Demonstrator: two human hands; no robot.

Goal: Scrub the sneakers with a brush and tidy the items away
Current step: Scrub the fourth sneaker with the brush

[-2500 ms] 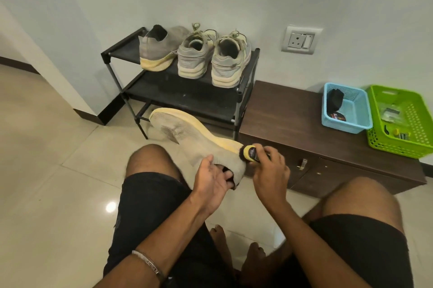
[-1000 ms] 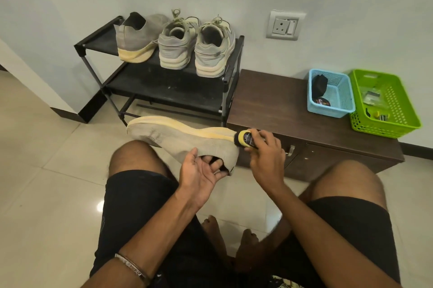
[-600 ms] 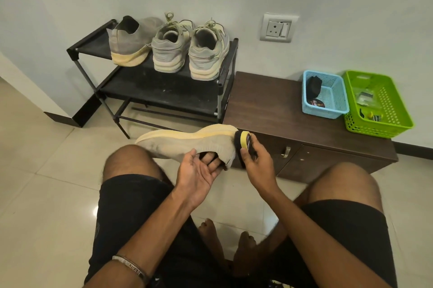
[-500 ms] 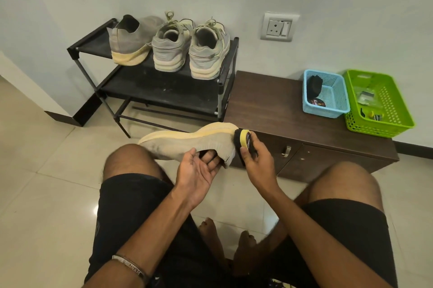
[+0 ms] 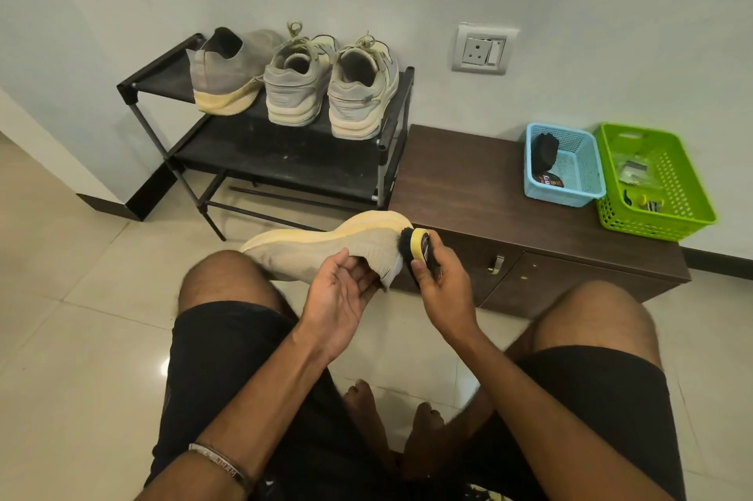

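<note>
A beige knit sneaker with a yellow sole [image 5: 326,246] lies on its side above my knees, toe to the left, heel to the right. My left hand [image 5: 340,293] grips it from below near the heel opening. My right hand [image 5: 442,280] is shut on a brush with a yellow band and black bristles [image 5: 413,246], and the bristles press against the heel. Three more sneakers stand on the black shoe rack [image 5: 260,158]: the matching beige one [image 5: 226,73] at the left and a grey laced pair [image 5: 330,87] beside it.
A low dark wooden cabinet [image 5: 468,183] stands right of the rack. On it sit a blue basket [image 5: 564,170] with dark items and a green basket [image 5: 656,183] with small things. A wall socket [image 5: 483,50] is above. My bare legs and feet rest on the tiled floor.
The sneaker has turned from sole-up to lying on its side. The brush has shifted from the sole's edge to the back of the heel. The camera has swung slightly.
</note>
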